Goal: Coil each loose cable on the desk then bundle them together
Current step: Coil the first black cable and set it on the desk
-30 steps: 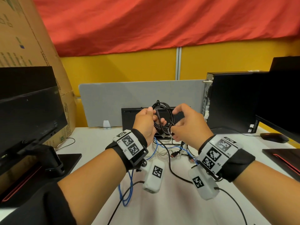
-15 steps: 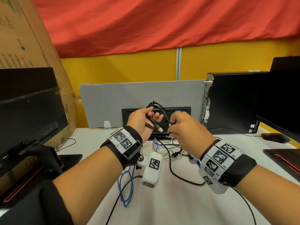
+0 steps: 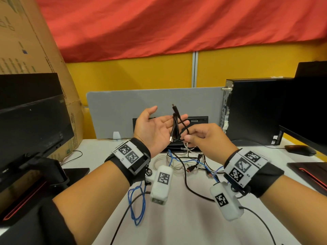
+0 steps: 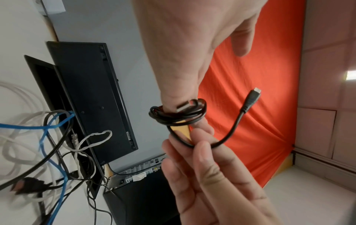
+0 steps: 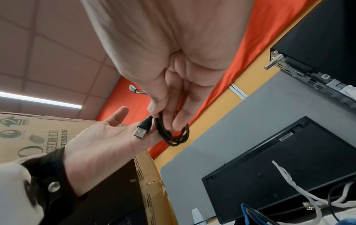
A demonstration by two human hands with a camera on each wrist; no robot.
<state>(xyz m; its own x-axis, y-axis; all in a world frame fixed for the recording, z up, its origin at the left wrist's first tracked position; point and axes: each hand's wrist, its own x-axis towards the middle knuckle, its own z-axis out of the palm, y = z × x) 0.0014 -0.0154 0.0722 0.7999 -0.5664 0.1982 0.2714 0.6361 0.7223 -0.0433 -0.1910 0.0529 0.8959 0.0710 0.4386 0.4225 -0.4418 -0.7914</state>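
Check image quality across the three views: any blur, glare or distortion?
Head view: evenly lit and sharp, wide-angle bending at the edges. Left wrist view: thin black USB cable crisp, the right hand near the lens soft, a bright ceiling light blown out at the right. Right wrist view: glaring ceiling strip light, white wrist device blurred at the lower left.

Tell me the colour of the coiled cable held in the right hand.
Black: the coiled cable shows best in the right wrist view.

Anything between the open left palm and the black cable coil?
Nothing: in the head view the black cable coil lies directly on the left hand, pinched by the right hand.
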